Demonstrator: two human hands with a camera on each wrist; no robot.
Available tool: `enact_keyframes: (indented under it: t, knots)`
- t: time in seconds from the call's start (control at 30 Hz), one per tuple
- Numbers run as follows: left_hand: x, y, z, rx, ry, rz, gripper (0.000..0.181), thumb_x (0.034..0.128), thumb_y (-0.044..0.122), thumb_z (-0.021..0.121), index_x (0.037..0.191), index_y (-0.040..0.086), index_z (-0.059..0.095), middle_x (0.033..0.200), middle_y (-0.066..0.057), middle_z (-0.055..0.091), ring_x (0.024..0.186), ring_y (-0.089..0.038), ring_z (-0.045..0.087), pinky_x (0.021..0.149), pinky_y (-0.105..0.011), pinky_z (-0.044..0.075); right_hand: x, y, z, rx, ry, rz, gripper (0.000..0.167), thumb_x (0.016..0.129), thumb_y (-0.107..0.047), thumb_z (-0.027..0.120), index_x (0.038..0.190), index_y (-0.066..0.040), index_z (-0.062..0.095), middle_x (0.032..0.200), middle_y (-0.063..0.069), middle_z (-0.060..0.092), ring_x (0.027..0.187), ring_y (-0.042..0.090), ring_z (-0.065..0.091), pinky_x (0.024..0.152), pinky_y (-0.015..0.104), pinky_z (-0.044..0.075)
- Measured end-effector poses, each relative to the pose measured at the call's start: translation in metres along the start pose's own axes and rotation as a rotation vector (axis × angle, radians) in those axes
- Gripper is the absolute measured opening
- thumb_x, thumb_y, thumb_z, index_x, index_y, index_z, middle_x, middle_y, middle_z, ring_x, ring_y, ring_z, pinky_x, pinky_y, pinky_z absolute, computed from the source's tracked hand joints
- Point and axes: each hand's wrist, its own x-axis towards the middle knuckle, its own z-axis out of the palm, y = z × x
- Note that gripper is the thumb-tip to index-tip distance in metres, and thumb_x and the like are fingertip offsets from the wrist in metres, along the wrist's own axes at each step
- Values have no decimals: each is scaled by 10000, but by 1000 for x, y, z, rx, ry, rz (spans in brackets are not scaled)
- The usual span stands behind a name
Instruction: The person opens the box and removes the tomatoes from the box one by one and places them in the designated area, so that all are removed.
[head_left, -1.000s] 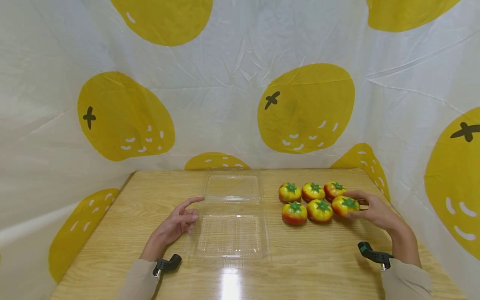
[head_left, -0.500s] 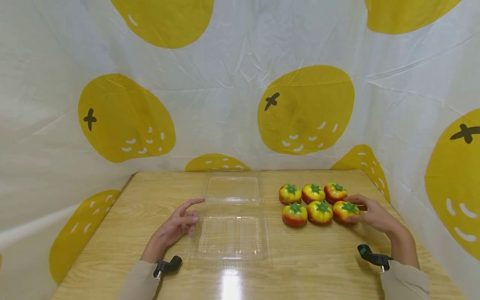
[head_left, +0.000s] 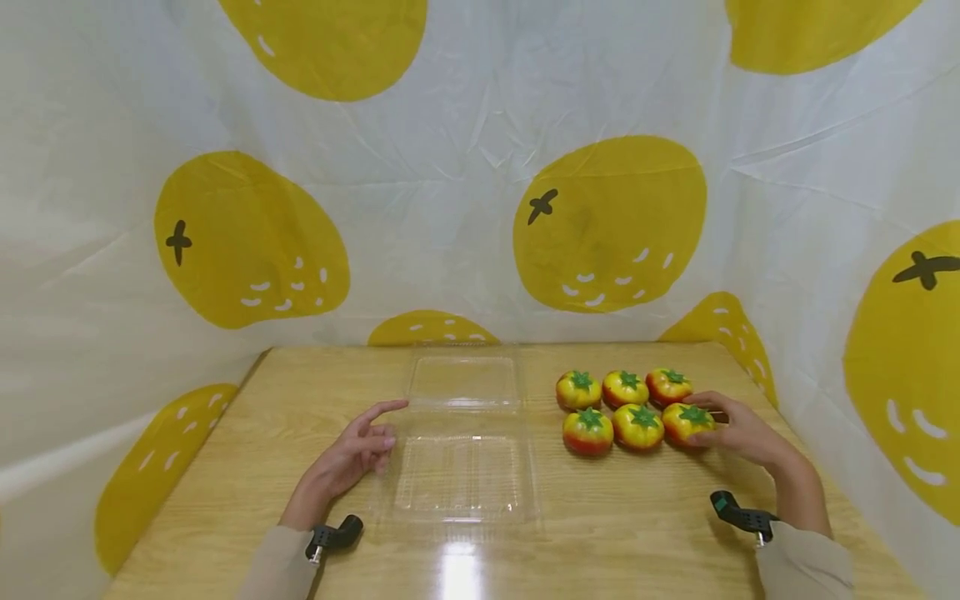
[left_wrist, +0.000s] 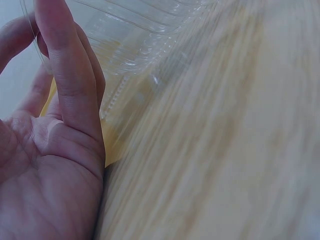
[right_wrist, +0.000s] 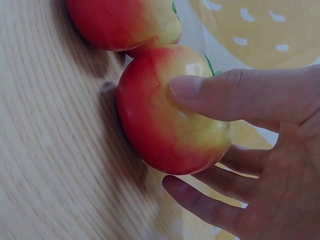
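Note:
In the head view my right hand [head_left: 746,432] holds the front-right toy tomato [head_left: 686,425], yellow and red with a green star-shaped top. The right wrist view shows the thumb [right_wrist: 187,87] on its near side and the other fingers behind and below. The tomato sits close to the wooden table, touching or nearly touching a neighbouring tomato [right_wrist: 117,22]. My left hand [head_left: 351,454] is at the left rim of an opened clear plastic container [head_left: 467,510]. The left wrist view shows the thin rim running between its fingers; the index finger points out toward the hinge.
Several more toy tomatoes stand in two rows, such as the front-left one [head_left: 588,433]. The container's lid half [head_left: 463,379] lies flat toward the table's back edge. A white curtain [head_left: 435,242] with yellow fruit prints hangs behind and on both sides.
The held tomato has come down slightly into line with the front row, and my right hand has lowered with it. My left hand keeps its place at the container. The head view has tilted slightly.

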Motion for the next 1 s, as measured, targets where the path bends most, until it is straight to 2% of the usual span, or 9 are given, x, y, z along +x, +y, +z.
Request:
enact_keyframes:
  t: [0.1, 0.27, 0.4, 0.47, 0.57, 0.63, 0.8, 0.93, 1.0]
  knots:
    - [2, 0, 0, 5, -3, -5, 640, 1023, -77, 453, 1615, 104, 288, 810, 68, 614, 631, -46, 639, 596, -211, 580, 0, 0, -1, 7, -5, -2, 578, 879, -117, 774, 1360, 97, 536, 1351, 373, 550, 1198, 528, 558, 918, 436, 526]
    - [2, 1, 0, -2, 15, -16, 635, 1016, -82, 463, 1602, 107, 310, 794, 72, 609, 616, -40, 639, 590, -207, 578, -1, 0, 0, 23, -7, -17, 571, 881, -155, 782, 1353, 77, 558, 1351, 345, 577, 1198, 430, 584, 849, 205, 497]
    - [0, 0, -1, -10, 13, -15, 632, 1017, -76, 461, 1602, 110, 312, 811, 73, 620, 621, -41, 641, 589, -203, 575, -1, 1, 0, 16, -6, -16, 580, 873, -201, 796, 1357, 33, 577, 1373, 313, 584, 1188, 211, 575, 869, 194, 486]
    - [-2, -1, -1, -14, 0, -12, 637, 1021, -77, 451, 1610, 108, 295, 830, 70, 631, 626, -46, 651, 597, -211, 583, -1, 2, 0, 9, -2, -25, 576, 870, -191, 798, 1352, 35, 578, 1366, 315, 587, 1177, 192, 568, 872, 218, 492]
    - [-2, -3, -1, -18, -11, -8, 640, 1024, -80, 443, 1614, 112, 286, 842, 63, 647, 629, -51, 664, 604, -218, 592, -1, 3, -1, 3, -3, -30, 569, 870, -152, 793, 1351, 52, 565, 1354, 333, 580, 1183, 293, 585, 856, 248, 498]
    - [-2, -2, -1, -20, -13, -6, 642, 1025, -84, 434, 1617, 107, 275, 847, 62, 650, 633, -49, 666, 604, -217, 592, -1, 3, -1, 4, -1, -37, 565, 871, -127, 790, 1351, 58, 557, 1348, 339, 579, 1166, 295, 588, 846, 250, 497]
    - [-2, 1, -1, -22, -8, -23, 633, 1030, -71, 427, 1616, 108, 270, 853, 60, 641, 642, -53, 660, 601, -219, 585, -2, 6, 0, 15, -1, -50, 550, 870, -115, 788, 1342, 52, 561, 1335, 334, 589, 1120, 201, 591, 826, 205, 495]
    - [-3, -1, -2, -1, 10, -29, 610, 1049, -44, 412, 1620, 116, 271, 840, 70, 622, 647, -52, 636, 599, -224, 576, 0, 6, 0, 17, -17, -44, 551, 877, -124, 780, 1345, 57, 553, 1346, 358, 567, 1153, 396, 608, 816, 189, 491]
    - [-3, -1, -2, 7, 14, -24, 601, 1053, -45, 400, 1618, 118, 274, 839, 75, 623, 650, -50, 633, 599, -225, 574, 2, 5, 0, 18, -27, -40, 560, 884, -131, 777, 1354, 64, 542, 1359, 374, 548, 1173, 476, 589, 836, 234, 503]
